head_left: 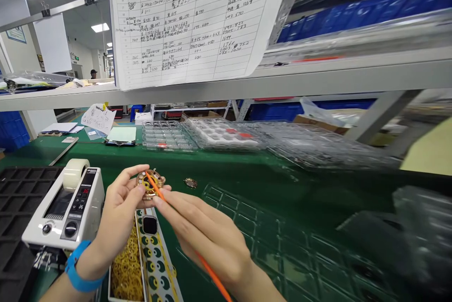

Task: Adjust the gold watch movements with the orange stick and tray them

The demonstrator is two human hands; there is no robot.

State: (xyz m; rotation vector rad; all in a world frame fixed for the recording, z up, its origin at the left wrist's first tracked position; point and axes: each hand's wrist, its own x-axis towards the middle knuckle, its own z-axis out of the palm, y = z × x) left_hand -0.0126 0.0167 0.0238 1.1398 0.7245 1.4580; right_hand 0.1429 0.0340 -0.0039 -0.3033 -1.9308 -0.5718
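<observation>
Two hands (122, 198) (212, 233), one stick (213, 277), one held disc (143, 178), one wristband (78, 271)

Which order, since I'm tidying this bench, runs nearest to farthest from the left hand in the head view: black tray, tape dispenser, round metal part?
1. Round metal part: held in the left hand.
2. Tape dispenser: to the hand's left.
3. Black tray: at far left, beyond the dispenser.

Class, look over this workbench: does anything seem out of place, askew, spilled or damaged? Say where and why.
Nothing looks plainly spilled or damaged. One mild oddity: a small metallic piece lies alone on the green tabletop, beyond the right hand and outside the clear tray, perhaps on purpose.
</observation>
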